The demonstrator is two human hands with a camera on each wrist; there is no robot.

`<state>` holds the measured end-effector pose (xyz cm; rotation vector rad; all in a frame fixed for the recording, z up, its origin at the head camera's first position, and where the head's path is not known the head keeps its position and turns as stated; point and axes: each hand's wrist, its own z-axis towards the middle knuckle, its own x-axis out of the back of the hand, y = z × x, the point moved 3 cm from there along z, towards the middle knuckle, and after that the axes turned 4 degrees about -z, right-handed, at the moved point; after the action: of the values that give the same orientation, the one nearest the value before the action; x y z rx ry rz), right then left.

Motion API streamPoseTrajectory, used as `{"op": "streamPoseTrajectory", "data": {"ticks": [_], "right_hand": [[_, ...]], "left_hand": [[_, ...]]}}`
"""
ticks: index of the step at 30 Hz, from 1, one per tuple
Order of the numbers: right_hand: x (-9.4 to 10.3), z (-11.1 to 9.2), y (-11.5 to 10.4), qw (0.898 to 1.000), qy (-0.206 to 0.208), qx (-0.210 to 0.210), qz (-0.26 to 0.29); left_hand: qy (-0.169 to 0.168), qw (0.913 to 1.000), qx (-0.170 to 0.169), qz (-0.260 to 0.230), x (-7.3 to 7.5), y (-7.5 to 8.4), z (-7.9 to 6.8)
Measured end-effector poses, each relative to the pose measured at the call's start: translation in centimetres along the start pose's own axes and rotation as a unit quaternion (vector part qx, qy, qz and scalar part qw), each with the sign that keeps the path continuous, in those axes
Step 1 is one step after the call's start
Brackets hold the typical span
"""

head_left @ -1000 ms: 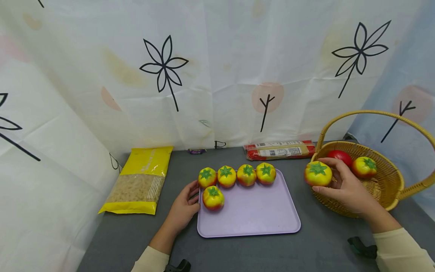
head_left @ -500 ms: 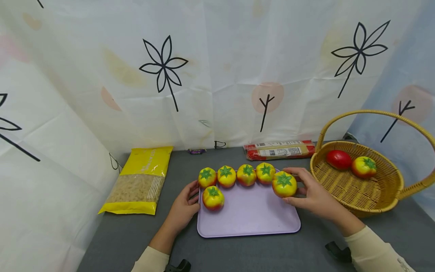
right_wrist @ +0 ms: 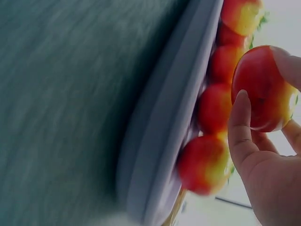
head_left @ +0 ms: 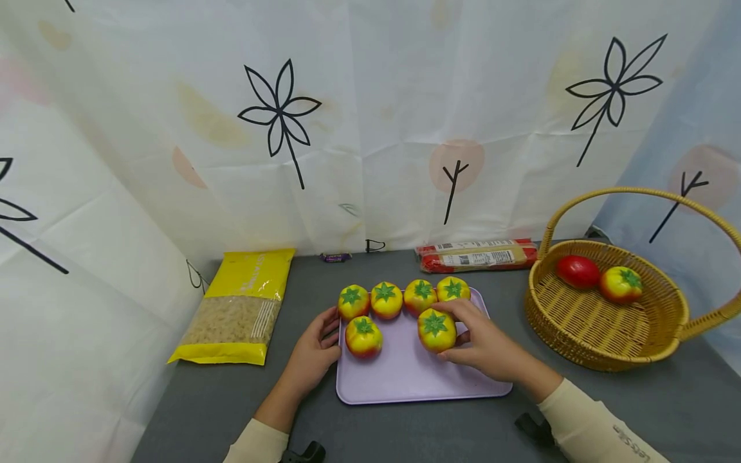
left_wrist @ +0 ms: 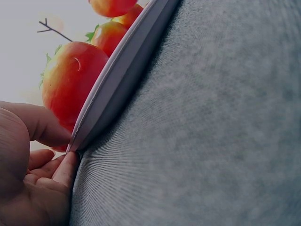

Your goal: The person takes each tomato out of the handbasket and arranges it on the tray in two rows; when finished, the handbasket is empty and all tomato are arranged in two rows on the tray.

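Note:
A red-and-yellow tomato (head_left: 437,331) with a green star-shaped top is gripped between thumb and fingers of my right hand (head_left: 485,346), over the lilac tray (head_left: 405,382). The right wrist view shows this held tomato (right_wrist: 261,89) raised above the tray rim (right_wrist: 164,141). My left hand (head_left: 314,352) is at the tray's left side; in the left wrist view its thumb and fingertips pinch the rim (left_wrist: 106,80). Several tomatoes line the tray's back edge, among them one tomato (head_left: 386,300). Another tomato (head_left: 363,337) sits in front at the left.
At right stands a wicker basket (head_left: 602,360) with a tall handle, holding a red fruit (head_left: 577,271) and one tomato (head_left: 621,285). Red-ended packets (head_left: 477,256) lie behind the tray. A yellow pasta bag (head_left: 234,308) lies left, and a small purple wrapper (head_left: 335,258) at the back.
My right hand has carried the tomato leftward from the basket, across the tray's right edge, to over the tray's middle. The left hand and tray have stayed in place.

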<state>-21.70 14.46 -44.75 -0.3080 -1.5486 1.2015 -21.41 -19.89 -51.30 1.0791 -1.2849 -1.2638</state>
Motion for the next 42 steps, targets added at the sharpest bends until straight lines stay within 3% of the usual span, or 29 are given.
{"op": "streamPoseTrajectory", "data": {"ticks": [12, 22, 42], "right_hand": [[-3.1, 2.0, -0.7, 0.999, -0.030, -0.026, -0.002], [-4.8, 3.1, -1.2, 0.998, -0.031, -0.032, -0.038], [-6.0, 3.6, -1.5, 0.999, -0.020, -0.034, -0.012]], "left_hand": [[-0.001, 1.0000, 0.002, -0.003, -0.1, 0.1, 0.0], [-0.001, 1.0000, 0.004, 0.001, -0.1, 0.2, -0.1], [-0.002, 0.9999, 0.012, 0.009, 0.1, -0.2, 0.2]]}}
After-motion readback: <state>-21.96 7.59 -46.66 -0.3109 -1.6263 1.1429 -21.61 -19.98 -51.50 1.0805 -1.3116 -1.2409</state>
